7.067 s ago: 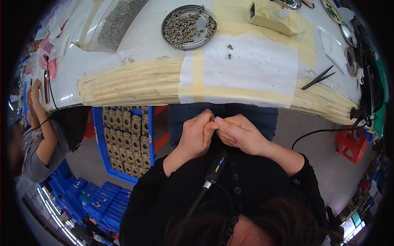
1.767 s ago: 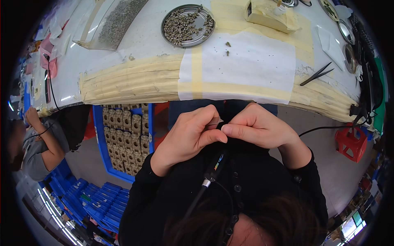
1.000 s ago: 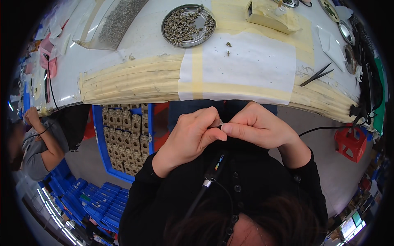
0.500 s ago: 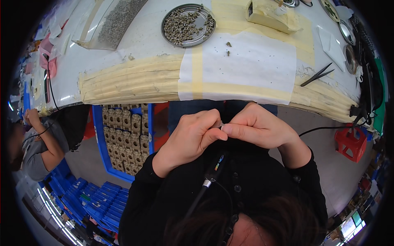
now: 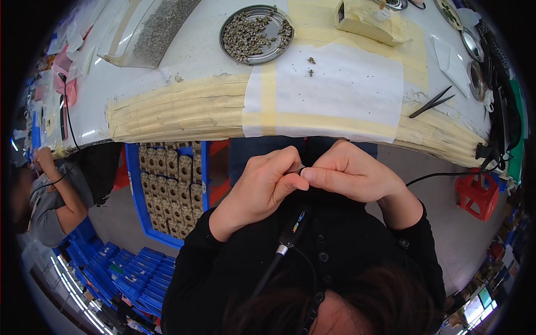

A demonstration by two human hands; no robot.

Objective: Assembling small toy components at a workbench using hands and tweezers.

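My left hand (image 5: 258, 184) and my right hand (image 5: 353, 174) meet at the table's near edge, in front of my body. Both are closed, thumb against curled fingers. Between the fingertips shows a small silvery metal part (image 5: 299, 168), mostly covered, so its exact kind cannot be told. On the white paper sheet (image 5: 346, 95) beyond them lie two tiny brass-coloured fittings (image 5: 311, 72) and scattered dark specks. Farther back, a round metal dish (image 5: 272, 58) holds many similar small fittings.
Black tweezers (image 5: 431, 102) lie at the table's right. A clear bag of small parts (image 5: 125, 56) rests at the back left. Below the table, a blue crate (image 5: 137, 202) carries rows of brownish metal blocks. A red stool (image 5: 476, 195) stands right; another person's arm (image 5: 71, 202) is left.
My left hand has shifted very slightly, and a little more of the silvery part shows between the fingertips. The right hand stays in place.
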